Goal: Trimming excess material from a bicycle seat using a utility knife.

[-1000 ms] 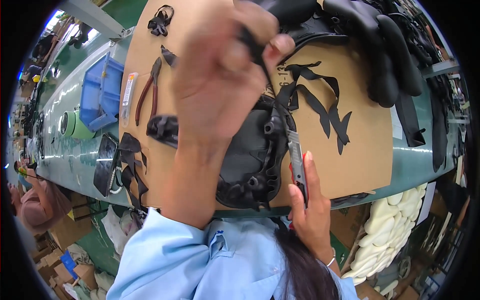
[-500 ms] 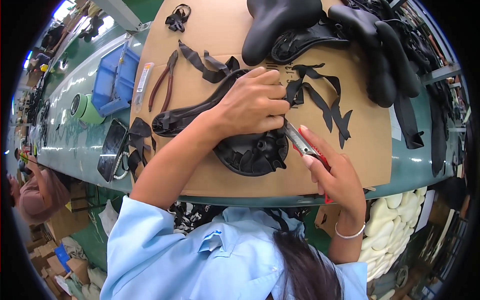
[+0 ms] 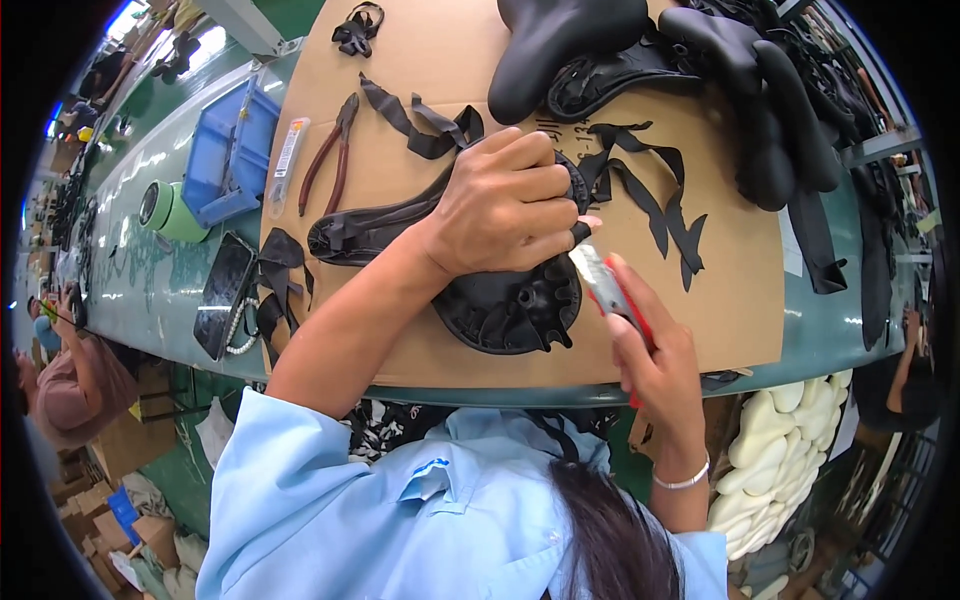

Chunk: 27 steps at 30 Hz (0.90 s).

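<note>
A black bicycle saddle lies upside down on the cardboard, its narrow nose toward the left and its hollow underside up. My left hand is closed over its wide end, with a small piece of black cover material pinched at the fingers. In my right hand is a red and silver utility knife. The knife's blade points up and left, close beside my left fingers and the saddle's rim; whether it touches the material I cannot tell.
Cut black strips lie right of the saddle, others behind it. Red-handled pliers and a clear blade case are at left, near a blue bin and a phone. More saddles stand at the back.
My left hand has turned and risen slightly, and the black piece now shows at its fingers. The knife has tilted steeper as my right hand shifted a little toward me and left.
</note>
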Each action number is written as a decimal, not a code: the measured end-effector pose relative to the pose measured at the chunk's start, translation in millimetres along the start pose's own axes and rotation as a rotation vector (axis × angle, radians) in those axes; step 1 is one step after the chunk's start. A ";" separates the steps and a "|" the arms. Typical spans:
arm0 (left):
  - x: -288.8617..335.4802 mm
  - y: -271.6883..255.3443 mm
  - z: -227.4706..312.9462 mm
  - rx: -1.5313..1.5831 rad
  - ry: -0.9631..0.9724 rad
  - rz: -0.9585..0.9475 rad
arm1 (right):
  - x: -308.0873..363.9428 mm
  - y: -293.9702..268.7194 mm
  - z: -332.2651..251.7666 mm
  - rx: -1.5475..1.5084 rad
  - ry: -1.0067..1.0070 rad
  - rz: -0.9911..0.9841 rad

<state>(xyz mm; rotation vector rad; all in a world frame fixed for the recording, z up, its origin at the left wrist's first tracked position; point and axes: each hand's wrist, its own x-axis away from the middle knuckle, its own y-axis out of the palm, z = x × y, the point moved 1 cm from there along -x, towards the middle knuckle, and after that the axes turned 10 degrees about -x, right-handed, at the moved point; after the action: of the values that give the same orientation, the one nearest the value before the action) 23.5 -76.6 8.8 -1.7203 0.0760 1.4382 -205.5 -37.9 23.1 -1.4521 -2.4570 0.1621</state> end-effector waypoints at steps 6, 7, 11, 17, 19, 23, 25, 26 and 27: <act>1.4 -3.6 -9.3 -0.024 -0.167 0.108 | 21.0 -2.2 2.7 0.182 0.017 -0.106; 0.3 -5.1 -14.4 -0.009 -0.269 0.213 | 32.5 2.2 1.6 0.165 0.035 -0.073; 0.2 -8.4 -24.9 -0.116 -0.797 0.347 | 68.3 35.2 3.7 0.332 -0.149 0.166; 10.9 -34.0 -29.7 0.773 -1.465 0.201 | 43.9 10.1 -6.3 0.481 -0.198 0.144; 33.9 -46.3 -3.0 0.851 -1.619 0.202 | 11.7 -20.4 -11.0 0.582 -0.267 0.116; 50.6 -85.3 50.6 0.796 -1.418 -0.122 | -31.6 -56.6 -40.4 0.727 -0.205 -0.255; 29.0 -84.6 56.7 0.869 -1.324 -0.022 | -39.2 -51.3 -46.8 0.714 -0.274 -0.495; 18.3 -78.9 56.3 0.955 -1.210 0.055 | -39.3 -43.8 -51.6 0.717 -0.315 -0.505; 13.5 -71.0 55.6 0.952 -1.221 0.069 | -38.1 -41.1 -51.0 0.723 -0.315 -0.521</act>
<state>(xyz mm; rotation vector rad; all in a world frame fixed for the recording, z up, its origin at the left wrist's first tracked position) 23.7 9.0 40.2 0.0285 0.1213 1.8357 -207.6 -93.5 74.5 -0.4974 -2.4952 1.0904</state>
